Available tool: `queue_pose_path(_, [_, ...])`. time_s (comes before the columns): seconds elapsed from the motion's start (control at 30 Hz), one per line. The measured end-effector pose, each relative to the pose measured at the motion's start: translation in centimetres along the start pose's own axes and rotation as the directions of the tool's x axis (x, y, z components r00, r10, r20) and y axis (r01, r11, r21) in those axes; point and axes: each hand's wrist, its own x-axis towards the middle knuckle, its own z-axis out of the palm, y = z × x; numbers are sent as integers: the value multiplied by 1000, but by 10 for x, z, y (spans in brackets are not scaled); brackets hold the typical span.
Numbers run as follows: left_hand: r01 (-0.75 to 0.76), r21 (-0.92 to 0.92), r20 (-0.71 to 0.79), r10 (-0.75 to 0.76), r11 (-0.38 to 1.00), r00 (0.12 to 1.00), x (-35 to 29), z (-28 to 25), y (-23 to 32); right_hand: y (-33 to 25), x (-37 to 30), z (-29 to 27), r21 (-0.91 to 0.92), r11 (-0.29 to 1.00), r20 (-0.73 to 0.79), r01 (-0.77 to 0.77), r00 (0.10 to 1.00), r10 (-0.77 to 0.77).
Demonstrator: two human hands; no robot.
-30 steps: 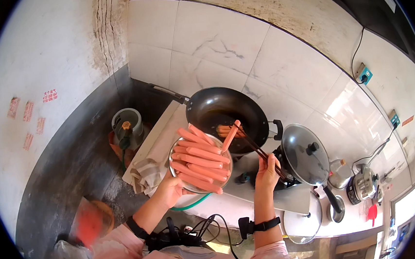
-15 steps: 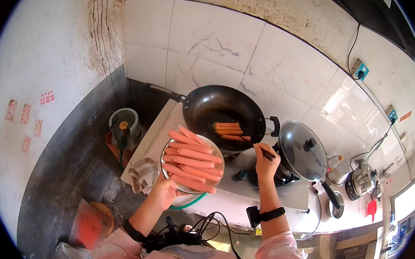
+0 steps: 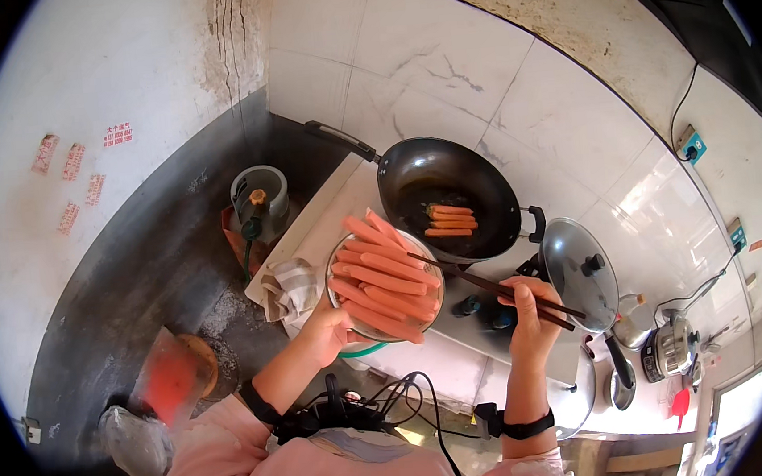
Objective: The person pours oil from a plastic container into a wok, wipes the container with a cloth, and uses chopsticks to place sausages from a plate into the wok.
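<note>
My left hand (image 3: 324, 332) grips the near left rim of a round plate (image 3: 334, 282) heaped with several pink sausages (image 3: 391, 284). In my right hand (image 3: 533, 320) is a pair of dark chopsticks (image 3: 483, 284). Their tips reach left to the sausages at the plate's right edge; whether they touch one is hard to tell. Beyond the plate, a black wok (image 3: 420, 165) holds several browned sausages (image 3: 451, 219) lying side by side on its oily bottom.
A lidded pan (image 3: 571, 263) stands right of the wok. Farther right are a small metal bowl (image 3: 624, 389) and a steel pot (image 3: 673, 347). A striped cloth (image 3: 288, 288) lies at the counter's left edge, with a gas cylinder (image 3: 261, 198) on the floor beyond.
The chopsticks have moved from the wok's near side to the sausages on the plate. My right hand has drawn back toward me. The whole view has shifted, with everything appearing farther right.
</note>
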Motion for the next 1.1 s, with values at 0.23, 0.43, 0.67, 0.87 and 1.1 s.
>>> queue_pose_path(0.23, [8,17,20,-8,1000,1000,-9,0,-6,2,3,8,-44,997,12,63,998,-62])
queue_pose_path(0.43, [33,47,39,-35,998,999,-4,10,-16,9,13,32,-141,947,267,290,932,-246])
queue_pose_path(0.67, [75,72,38,-78,995,996,0,8,-18,33,-2,32,-195,929,244,314,933,-265])
queue_pose_path(0.87, [56,94,26,-58,994,998,13,26,-12,69,-5,22,101,993,-242,-69,966,92])
queue_pose_path(1.1, [57,129,18,-60,990,998,32,33,-7,111,13,5,329,938,-460,-108,849,260])
